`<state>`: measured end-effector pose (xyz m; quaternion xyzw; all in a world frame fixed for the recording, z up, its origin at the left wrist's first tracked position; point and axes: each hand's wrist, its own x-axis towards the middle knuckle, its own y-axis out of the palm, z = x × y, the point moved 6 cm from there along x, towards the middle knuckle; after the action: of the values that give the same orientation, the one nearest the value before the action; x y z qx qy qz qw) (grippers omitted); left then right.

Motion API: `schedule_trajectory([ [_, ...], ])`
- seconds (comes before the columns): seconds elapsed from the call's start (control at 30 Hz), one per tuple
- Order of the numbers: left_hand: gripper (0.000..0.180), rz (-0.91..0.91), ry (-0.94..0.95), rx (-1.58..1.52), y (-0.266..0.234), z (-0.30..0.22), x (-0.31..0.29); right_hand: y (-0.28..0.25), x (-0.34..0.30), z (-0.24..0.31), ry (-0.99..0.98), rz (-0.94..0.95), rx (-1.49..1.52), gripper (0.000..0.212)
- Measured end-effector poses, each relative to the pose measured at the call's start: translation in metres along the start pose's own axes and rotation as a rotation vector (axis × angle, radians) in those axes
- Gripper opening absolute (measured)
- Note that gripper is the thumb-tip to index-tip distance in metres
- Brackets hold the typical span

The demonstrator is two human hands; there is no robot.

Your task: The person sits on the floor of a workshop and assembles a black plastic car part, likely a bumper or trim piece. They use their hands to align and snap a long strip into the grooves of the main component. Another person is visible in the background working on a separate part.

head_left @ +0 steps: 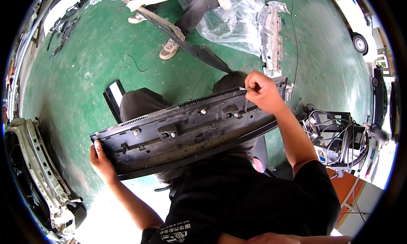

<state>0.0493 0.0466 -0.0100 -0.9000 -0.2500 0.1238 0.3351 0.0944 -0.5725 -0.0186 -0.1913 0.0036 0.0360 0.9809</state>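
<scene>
A long black plastic car trim panel [186, 131] lies tilted across my lap, its inner side up, showing clips, brackets and a toothed rubber-like edge. Its left end is in my left hand [101, 161], the thumb on top and the fingers hidden underneath. Over the far right part of the panel, my right hand [263, 91] is closed in a pinch near the toothed edge. A thin dark sliver hangs below those fingers; what they pinch is too small to make out.
Across from me, a person in grey trousers [197, 12] holds a long dark trim strip [190, 49] reaching toward my knees. Clear plastic sheeting [229, 25] and a worn metal beam [271, 36] lie beyond. A cable-covered machine [339, 133] stands right; a car body part [42, 167] is left.
</scene>
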Motion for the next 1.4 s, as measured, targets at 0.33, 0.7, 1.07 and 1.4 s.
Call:
schedule_trajectory([
  [0.33,0.053,-0.021,0.019,0.021,-0.001,0.004,-0.002,-0.042,0.004,-0.007,0.198,-0.099,0.312,0.021],
  [0.7,0.053,-0.03,0.027,-0.008,0.001,-0.002,-0.003,0.007,0.007,0.021,-0.186,0.039,-0.368,0.029],
  [1.07,0.053,-0.012,0.021,0.011,-0.001,-0.001,-0.003,0.015,0.0,0.012,-0.401,-0.045,-0.364,0.014],
  [1.4,0.053,-0.018,-0.013,0.018,-0.002,0.0,-0.003,0.007,0.011,0.013,-0.305,0.061,-0.275,0.015],
])
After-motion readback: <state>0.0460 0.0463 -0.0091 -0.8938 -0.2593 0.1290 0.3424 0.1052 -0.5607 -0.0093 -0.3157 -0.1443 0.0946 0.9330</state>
